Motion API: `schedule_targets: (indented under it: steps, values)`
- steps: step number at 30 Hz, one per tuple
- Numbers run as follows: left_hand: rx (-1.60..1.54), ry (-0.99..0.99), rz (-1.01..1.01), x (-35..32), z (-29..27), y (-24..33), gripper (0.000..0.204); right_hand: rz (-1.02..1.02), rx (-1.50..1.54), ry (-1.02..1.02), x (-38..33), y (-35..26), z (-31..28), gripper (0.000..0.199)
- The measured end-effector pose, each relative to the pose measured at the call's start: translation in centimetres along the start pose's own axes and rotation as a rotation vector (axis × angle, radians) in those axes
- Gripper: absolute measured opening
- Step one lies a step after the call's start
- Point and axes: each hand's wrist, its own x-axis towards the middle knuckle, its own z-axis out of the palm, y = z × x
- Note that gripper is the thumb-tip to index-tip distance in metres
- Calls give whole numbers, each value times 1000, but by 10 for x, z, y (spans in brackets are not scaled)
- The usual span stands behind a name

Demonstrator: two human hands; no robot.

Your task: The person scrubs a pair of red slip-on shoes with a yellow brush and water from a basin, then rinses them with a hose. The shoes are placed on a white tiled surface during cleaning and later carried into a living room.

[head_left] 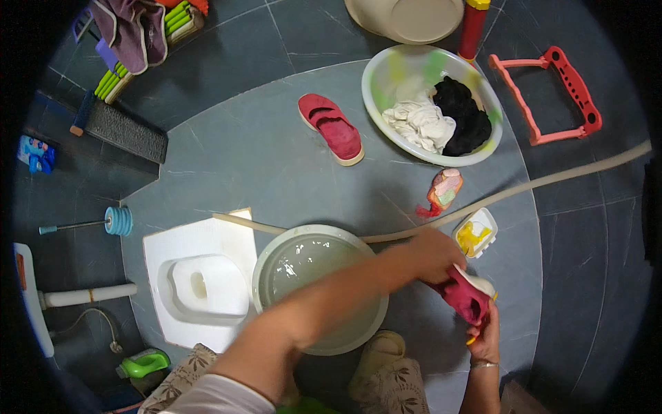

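Note:
A dark pink shoe [465, 298] with a pale sole is held between my two hands, at the right of the basin. My left hand [441, 257], reached across the basin, grips one end of the shoe. At the shoe's other end is my right hand [487, 334], wearing a bracelet. Its fingers are closed round a thin yellow handle [472, 340], mostly hidden; another yellow bit shows beside the sole. The matching pink shoe [331, 130] lies on the floor farther off. Beneath my left forearm stands a round basin [259, 279] of water.
A basin [376, 103] holds white and black cloth. Near my left hand lie a patterned sponge-like item [445, 191] and a white box [489, 222] with something yellow inside. A hose [552, 181] crosses the floor. A squat toilet [157, 241] is left; a pink frame [574, 90] is far right.

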Motion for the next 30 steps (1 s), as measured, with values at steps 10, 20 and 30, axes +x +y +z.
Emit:
schedule_targets:
  steps: [10, 20, 30]
  values:
    - [209, 1088, -321, 10, -17, -82, 51, -114, -222, 413, 23, 10, -97, 23]
    - [372, 655, -1221, -79, -94, -161, 49, -677, -629, 196, 8, 18, -19, 37]
    - [-738, 897, -866, -239, -142, -45, 34, -721, -1290, -573, -57, 98, 162, 46]
